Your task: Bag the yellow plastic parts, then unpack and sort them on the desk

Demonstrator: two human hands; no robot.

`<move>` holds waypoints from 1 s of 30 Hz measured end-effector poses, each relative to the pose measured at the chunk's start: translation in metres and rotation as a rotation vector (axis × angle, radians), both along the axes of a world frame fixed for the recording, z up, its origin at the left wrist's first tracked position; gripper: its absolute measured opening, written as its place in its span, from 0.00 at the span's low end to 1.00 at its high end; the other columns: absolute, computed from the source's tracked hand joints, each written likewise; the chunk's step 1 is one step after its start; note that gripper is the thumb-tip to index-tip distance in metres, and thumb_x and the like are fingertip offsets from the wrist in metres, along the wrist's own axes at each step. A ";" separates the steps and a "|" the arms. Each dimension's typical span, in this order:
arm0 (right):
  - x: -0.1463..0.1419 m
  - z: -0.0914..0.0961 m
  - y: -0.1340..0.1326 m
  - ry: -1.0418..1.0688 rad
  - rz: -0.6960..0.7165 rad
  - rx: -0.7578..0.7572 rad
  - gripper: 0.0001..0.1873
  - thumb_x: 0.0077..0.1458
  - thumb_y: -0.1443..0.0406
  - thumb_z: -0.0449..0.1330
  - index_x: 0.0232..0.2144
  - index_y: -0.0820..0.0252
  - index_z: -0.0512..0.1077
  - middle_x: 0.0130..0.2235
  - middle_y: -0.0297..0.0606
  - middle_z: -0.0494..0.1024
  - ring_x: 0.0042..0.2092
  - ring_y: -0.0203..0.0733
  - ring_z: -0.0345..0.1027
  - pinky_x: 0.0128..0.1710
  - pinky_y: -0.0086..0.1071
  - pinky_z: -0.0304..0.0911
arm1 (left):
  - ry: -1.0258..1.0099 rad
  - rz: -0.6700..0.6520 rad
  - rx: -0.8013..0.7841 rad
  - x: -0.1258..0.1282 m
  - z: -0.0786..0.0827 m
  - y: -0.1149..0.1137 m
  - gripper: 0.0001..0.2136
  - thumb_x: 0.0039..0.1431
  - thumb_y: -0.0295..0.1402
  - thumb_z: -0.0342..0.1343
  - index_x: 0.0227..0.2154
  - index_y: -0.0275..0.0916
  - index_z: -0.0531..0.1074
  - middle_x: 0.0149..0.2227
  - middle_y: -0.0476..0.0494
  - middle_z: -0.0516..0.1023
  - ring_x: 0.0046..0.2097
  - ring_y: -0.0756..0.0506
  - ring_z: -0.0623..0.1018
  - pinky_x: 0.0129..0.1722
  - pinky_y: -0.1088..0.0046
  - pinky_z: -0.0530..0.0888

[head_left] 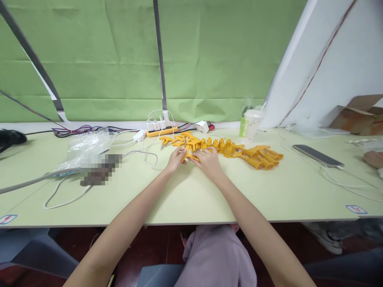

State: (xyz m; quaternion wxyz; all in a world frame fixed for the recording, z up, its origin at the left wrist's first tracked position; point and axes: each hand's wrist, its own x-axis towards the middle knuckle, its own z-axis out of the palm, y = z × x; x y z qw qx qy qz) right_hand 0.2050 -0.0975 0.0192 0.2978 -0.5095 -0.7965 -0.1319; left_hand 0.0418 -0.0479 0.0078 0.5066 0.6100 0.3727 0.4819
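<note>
Both hands meet over the table around one small yellow branched plastic part (pixel 188 155). My left hand (pixel 177 158) pinches its left side, and my right hand (pixel 208 161) has its fingers closed on the right side. Fingers hide much of the part. Just behind my hands lies a pile of similar yellow branched pieces (pixel 179 139), with metal coil- or screw-like bits (pixel 165 144) at its left. Yellow cap-like pieces (pixel 228 150) stand upright in rows beyond my right hand. Farther right lie several yellow flared, funnel-ended pieces (pixel 257 159).
A yellow-and-white power strip (pixel 161 130) with cables sits at the back. To the left are a clear plastic bag (pixel 85 147) and a grey cable (pixel 38 183). A lidded drink cup (pixel 253 123) stands behind the yellow pieces; a phone (pixel 317 155) lies right, with a cardboard box (pixel 357 117) beyond.
</note>
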 end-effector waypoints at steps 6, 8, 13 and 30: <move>0.018 0.011 -0.002 -0.036 -0.138 0.024 0.12 0.58 0.59 0.53 0.40 0.52 0.75 0.39 0.41 0.80 0.44 0.49 0.66 0.55 0.48 0.45 | 0.146 0.017 0.033 -0.005 -0.002 0.004 0.15 0.57 0.47 0.48 0.35 0.39 0.65 0.34 0.43 0.78 0.34 0.48 0.75 0.36 0.71 0.69; 0.039 0.021 -0.002 0.017 -0.310 0.095 0.14 0.60 0.59 0.50 0.40 0.53 0.75 0.39 0.42 0.79 0.45 0.49 0.64 0.55 0.49 0.43 | 0.224 0.077 0.087 -0.014 -0.005 0.011 0.15 0.58 0.47 0.47 0.37 0.40 0.65 0.38 0.42 0.78 0.38 0.46 0.75 0.42 0.68 0.68; 0.115 0.044 0.004 0.091 -0.838 0.121 0.19 0.60 0.61 0.46 0.40 0.61 0.74 0.39 0.49 0.78 0.44 0.53 0.63 0.51 0.51 0.44 | 0.499 0.286 0.177 -0.038 -0.014 0.030 0.12 0.57 0.43 0.47 0.34 0.41 0.68 0.41 0.42 0.75 0.41 0.42 0.74 0.44 0.63 0.67; 0.180 0.114 -0.004 0.233 -0.927 0.188 0.17 0.60 0.65 0.47 0.43 0.63 0.73 0.40 0.48 0.75 0.43 0.49 0.69 0.47 0.48 0.56 | 0.842 0.307 0.302 -0.042 -0.016 0.036 0.09 0.59 0.33 0.45 0.35 0.41 0.70 0.42 0.41 0.75 0.45 0.42 0.73 0.45 0.65 0.67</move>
